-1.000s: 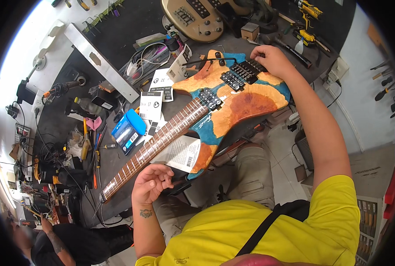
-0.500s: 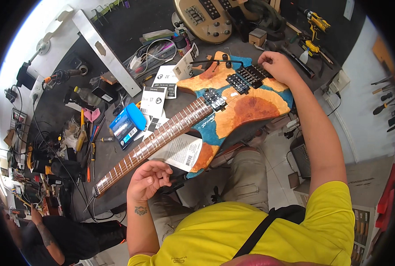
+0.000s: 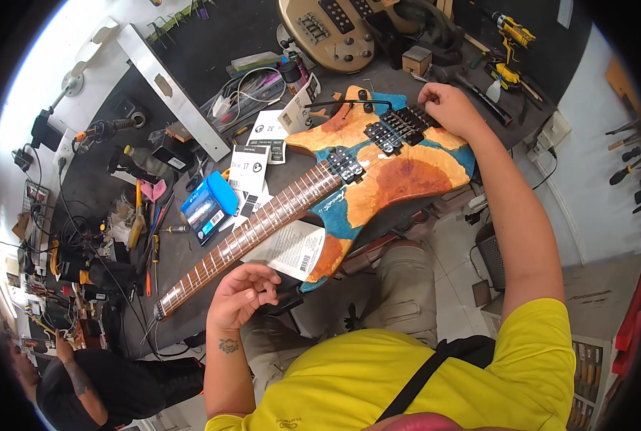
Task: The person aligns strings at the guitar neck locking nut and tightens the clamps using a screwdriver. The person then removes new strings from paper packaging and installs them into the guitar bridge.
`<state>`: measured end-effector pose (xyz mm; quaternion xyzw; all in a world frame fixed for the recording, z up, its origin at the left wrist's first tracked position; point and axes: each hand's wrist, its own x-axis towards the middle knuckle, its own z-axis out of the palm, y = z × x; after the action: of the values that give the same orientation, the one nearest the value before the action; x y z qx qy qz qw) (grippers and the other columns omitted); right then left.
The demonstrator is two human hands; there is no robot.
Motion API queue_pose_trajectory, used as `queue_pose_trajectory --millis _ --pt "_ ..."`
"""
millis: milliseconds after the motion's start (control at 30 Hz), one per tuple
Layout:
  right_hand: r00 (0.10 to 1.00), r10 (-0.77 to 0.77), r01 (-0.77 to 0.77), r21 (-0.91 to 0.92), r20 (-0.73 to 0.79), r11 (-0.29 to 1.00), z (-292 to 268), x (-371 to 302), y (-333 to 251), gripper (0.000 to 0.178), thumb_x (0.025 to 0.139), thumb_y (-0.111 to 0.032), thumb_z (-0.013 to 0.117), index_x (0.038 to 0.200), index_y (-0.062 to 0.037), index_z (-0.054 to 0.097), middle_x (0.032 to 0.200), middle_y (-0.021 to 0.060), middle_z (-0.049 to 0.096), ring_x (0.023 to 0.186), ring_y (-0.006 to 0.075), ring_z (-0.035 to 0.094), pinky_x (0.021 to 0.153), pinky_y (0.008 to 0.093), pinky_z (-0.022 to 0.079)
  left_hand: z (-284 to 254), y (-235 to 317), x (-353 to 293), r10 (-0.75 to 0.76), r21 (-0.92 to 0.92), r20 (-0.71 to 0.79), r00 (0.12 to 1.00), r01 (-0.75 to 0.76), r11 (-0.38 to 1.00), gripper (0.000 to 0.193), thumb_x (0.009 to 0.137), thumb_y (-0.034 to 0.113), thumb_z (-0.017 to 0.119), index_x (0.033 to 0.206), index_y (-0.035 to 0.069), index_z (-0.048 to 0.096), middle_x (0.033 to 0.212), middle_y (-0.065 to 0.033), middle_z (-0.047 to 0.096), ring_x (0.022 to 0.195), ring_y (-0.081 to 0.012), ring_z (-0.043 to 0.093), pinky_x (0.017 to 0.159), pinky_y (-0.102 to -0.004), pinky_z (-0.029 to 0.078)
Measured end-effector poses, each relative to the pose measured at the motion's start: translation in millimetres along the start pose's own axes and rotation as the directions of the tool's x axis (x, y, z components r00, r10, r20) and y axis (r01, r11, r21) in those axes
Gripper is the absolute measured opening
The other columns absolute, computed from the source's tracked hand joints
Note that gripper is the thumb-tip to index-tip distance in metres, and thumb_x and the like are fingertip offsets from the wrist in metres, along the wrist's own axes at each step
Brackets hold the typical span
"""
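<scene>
An electric guitar (image 3: 392, 176) with a blue and burl-wood body lies face up, its fretted neck (image 3: 241, 243) pointing to the lower left. At the far right end of its strings, my right hand (image 3: 450, 109) rests by the black bridge (image 3: 408, 122). Its fingers are bent together on the bridge's edge, and what they grip there is too small to make out. In front of the neck hovers my left hand (image 3: 243, 296), palm up, fingers loosely curled and apart, nothing visible in them. A black tremolo arm (image 3: 349, 103) extends left from the bridge. Loose string ends hang at the headless neck tip.
Paper string packets (image 3: 248, 169) and a blue box (image 3: 209, 205) lie behind the neck. A gold bass guitar (image 3: 328, 32), a wooden block (image 3: 417, 60) and a yellow drill (image 3: 514, 32) sit at the back. Tools and cables crowd the left. A person (image 3: 105, 384) is at lower left.
The view has shifted slightly. Both hands keep nearly the same places and poses, and the guitar stays put.
</scene>
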<state>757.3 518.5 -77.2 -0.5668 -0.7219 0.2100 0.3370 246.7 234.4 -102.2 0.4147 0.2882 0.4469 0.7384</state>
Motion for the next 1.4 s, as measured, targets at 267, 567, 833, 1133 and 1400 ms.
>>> queue_pose_trajectory --millis 267,567,833,1133,1400 --pt "0.994 -0.098 0.101 0.057 -0.044 0.993 7.8 -1.8 10.0 0.014 0.094 -0.004 0.068 0.106 -0.0007 0.074 0.093 0.0121 0.075 0.084 0.0222 0.070 0.079 0.0361 0.055 23.6 14.7 -5.6 -0.074 0.228 0.019 0.997 0.068 0.971 0.044 0.098 0.008 0.074 0.139 -0.004 0.064 0.134 -0.0167 0.070 0.113 -0.0223 0.068 0.103 -0.0377 0.054" --pt "0.985 -0.173 0.173 -0.008 -0.002 0.985 13.3 9.8 2.7 0.012 0.092 -0.009 0.068 0.101 -0.0023 0.072 0.089 0.0111 0.073 0.086 0.0197 0.070 0.080 0.0363 0.055 40.5 34.4 -35.3 -0.040 0.391 -0.078 0.996 0.068 0.918 0.044 0.096 0.007 0.078 0.137 -0.003 0.066 0.133 -0.0122 0.069 0.119 -0.0200 0.066 0.105 -0.0375 0.053" --pt "0.987 -0.137 0.132 0.065 0.082 0.989 -3.1 12.9 55.4 0.012 0.099 0.000 0.066 0.109 0.0019 0.070 0.097 0.0050 0.071 0.094 0.0130 0.065 0.088 0.0298 0.052 42.1 85.6 -63.7 0.208 0.575 -0.234 0.950 -0.037 0.817 0.036 0.099 0.010 0.077 0.132 -0.002 0.069 0.113 -0.0041 0.072 0.106 -0.0154 0.065 0.096 -0.0338 0.053" --pt "0.984 -0.146 0.141 0.057 0.100 0.988 -5.3 36.3 80.8 0.010 0.103 0.002 0.059 0.111 0.0025 0.066 0.103 0.0039 0.069 0.101 0.0122 0.064 0.095 0.0276 0.050 -109.8 171.9 -97.5 0.619 0.751 -0.564 0.546 0.650 0.111 0.031 0.096 0.012 0.074 0.124 -0.001 0.073 0.108 -0.0103 0.079 0.099 -0.0173 0.074 0.090 -0.0334 0.058" --pt "0.989 -0.121 0.112 0.098 0.085 0.989 13.5 35.2 70.5 0.015 0.104 0.003 0.059 0.118 0.0017 0.064 0.107 0.0047 0.068 0.103 0.0118 0.063 0.097 0.0274 0.049 -166.1 168.0 -106.8 0.632 0.563 -0.568 0.527 0.809 -0.168 0.025 0.091 0.012 0.067 0.112 0.001 0.078 0.111 -0.0235 0.078 0.109 -0.0419 0.074 0.096 -0.0507 0.058"
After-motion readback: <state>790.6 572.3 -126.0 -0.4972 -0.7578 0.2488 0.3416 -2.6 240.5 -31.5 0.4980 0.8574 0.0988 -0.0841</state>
